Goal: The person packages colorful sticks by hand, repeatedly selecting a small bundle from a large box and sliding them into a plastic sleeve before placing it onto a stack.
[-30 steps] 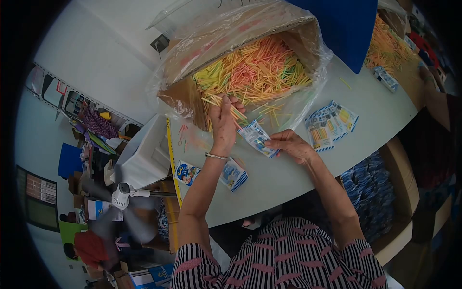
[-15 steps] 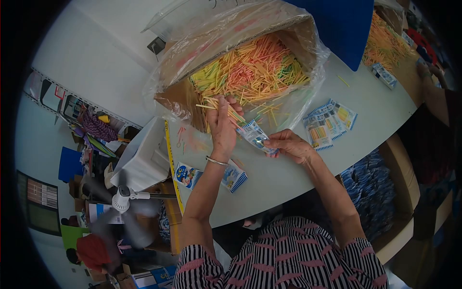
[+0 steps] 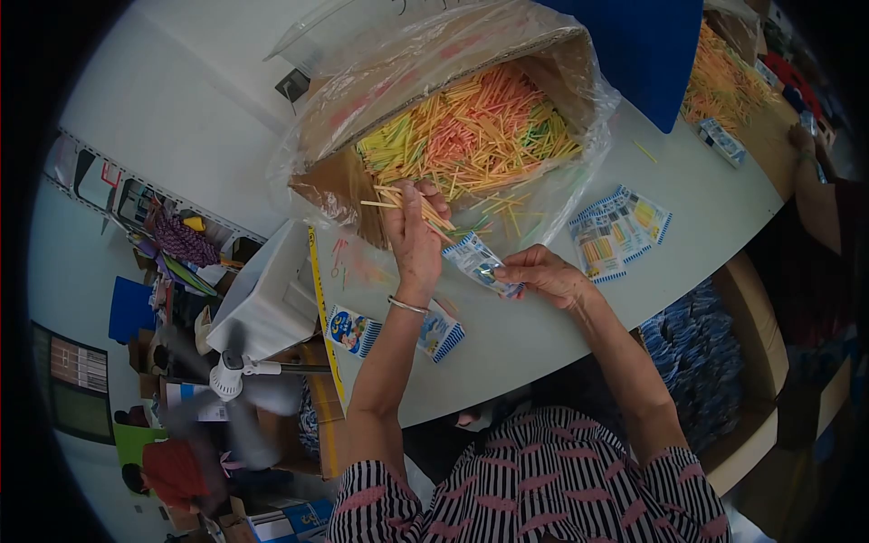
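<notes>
A small bundle of thin yellow and orange sticks (image 3: 433, 217) is pinched in my left hand (image 3: 415, 249), their ends pointing down toward a packet. That blue-and-white plastic packet (image 3: 478, 260) is gripped in my right hand (image 3: 550, 276), thumb on top, its upper end close to the sticks. Behind my hands stands a plastic-lined cardboard box (image 3: 330, 185), tipped toward me and full of loose pastel sticks (image 3: 475, 127). Filled packets (image 3: 615, 237) lie fanned out to the right of my right hand. Other packets (image 3: 353, 331) rest on both sides of my left forearm.
A yellow measuring strip (image 3: 323, 312) runs along the table's left edge, with a spinning fan (image 3: 228, 376) beyond it. Below the right edge is a carton of blue packets (image 3: 692, 362). Another person's arm (image 3: 815, 199) is at far right, near more sticks (image 3: 724, 81).
My left hand has drawn the sticks slightly up and left, a little away from the packet's mouth. My right hand still holds the packet in nearly the same place.
</notes>
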Demonstrator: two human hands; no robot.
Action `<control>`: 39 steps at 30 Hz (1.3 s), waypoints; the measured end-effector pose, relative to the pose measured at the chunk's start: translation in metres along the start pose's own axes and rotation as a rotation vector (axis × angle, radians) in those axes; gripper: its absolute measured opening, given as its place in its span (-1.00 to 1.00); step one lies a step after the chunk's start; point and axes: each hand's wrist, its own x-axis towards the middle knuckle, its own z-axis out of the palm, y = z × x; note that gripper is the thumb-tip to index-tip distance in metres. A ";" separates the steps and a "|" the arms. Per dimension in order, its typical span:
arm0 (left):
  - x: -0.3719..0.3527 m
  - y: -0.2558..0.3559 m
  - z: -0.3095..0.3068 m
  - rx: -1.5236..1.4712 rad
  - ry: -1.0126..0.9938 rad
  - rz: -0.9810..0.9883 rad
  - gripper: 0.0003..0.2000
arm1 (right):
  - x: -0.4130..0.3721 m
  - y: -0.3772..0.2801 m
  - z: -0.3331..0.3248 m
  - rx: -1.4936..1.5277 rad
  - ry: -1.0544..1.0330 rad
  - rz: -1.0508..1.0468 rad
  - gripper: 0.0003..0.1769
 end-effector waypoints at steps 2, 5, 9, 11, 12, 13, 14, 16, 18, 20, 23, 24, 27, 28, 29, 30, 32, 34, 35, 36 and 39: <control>-0.004 0.000 0.002 0.045 0.004 0.003 -0.86 | 0.001 0.000 0.000 0.013 -0.013 0.003 -0.67; -0.007 0.000 0.005 0.043 0.016 -0.033 -0.85 | 0.000 -0.001 0.000 0.018 -0.011 -0.003 -0.72; -0.012 0.004 0.006 0.092 -0.061 -0.079 -0.85 | -0.001 -0.001 0.001 0.010 0.019 -0.022 -0.73; -0.013 0.005 0.006 0.100 -0.082 -0.090 -0.85 | 0.000 -0.001 0.000 -0.008 0.018 -0.029 -0.74; -0.014 0.007 0.006 0.132 -0.100 -0.123 -0.84 | 0.001 0.000 -0.001 -0.026 0.016 -0.035 -0.74; -0.015 0.010 0.006 0.163 -0.117 -0.156 -0.83 | 0.001 0.000 -0.001 -0.026 0.016 -0.035 -0.74; -0.016 0.012 0.007 0.163 -0.117 -0.157 -0.83 | 0.002 0.001 -0.001 -0.023 0.012 -0.040 -0.74; -0.017 0.017 0.010 0.190 -0.119 -0.219 -0.80 | 0.002 0.001 -0.001 -0.021 0.009 -0.045 -0.74; -0.017 0.016 0.010 0.196 -0.142 -0.221 -0.79 | 0.002 -0.001 0.001 -0.035 0.090 -0.061 -0.74; -0.015 0.016 0.010 0.203 -0.165 -0.223 -0.77 | 0.003 0.000 0.001 -0.029 0.098 -0.089 -0.74; -0.007 0.012 0.005 0.184 -0.154 -0.273 -0.72 | 0.008 0.002 0.000 0.007 0.112 -0.127 -0.75; -0.002 0.011 0.000 0.186 -0.187 -0.297 -0.73 | 0.010 0.001 0.001 0.038 0.119 -0.139 -0.76; -0.001 0.008 -0.001 0.164 -0.211 -0.328 -0.69 | 0.009 -0.004 0.005 0.024 0.164 -0.154 -0.76; -0.002 0.009 0.002 0.141 -0.196 -0.338 -0.64 | 0.009 -0.004 0.005 0.024 0.165 -0.156 -0.76; -0.001 0.010 0.004 0.142 -0.198 -0.338 -0.64 | 0.009 -0.005 0.006 0.000 0.164 -0.161 -0.76; -0.001 0.011 0.006 0.150 -0.209 -0.319 -0.65 | 0.009 -0.006 0.007 -0.026 0.162 -0.166 -0.76; 0.000 0.011 0.006 0.161 -0.219 -0.301 -0.65 | 0.005 -0.011 0.010 -0.026 0.155 -0.147 -0.75; -0.001 0.008 0.003 0.181 -0.242 -0.280 -0.65 | 0.003 -0.011 0.014 -0.023 0.151 -0.125 -0.74; -0.003 0.005 0.000 0.181 -0.241 -0.281 -0.65 | 0.004 -0.010 0.015 -0.026 0.151 -0.150 -0.74; -0.004 0.003 -0.001 0.211 -0.246 -0.298 -0.68 | 0.005 -0.009 0.016 -0.029 0.151 -0.177 -0.74; -0.006 0.002 -0.004 0.178 -0.253 -0.313 -0.72 | 0.005 -0.006 0.013 -0.034 0.166 -0.203 -0.74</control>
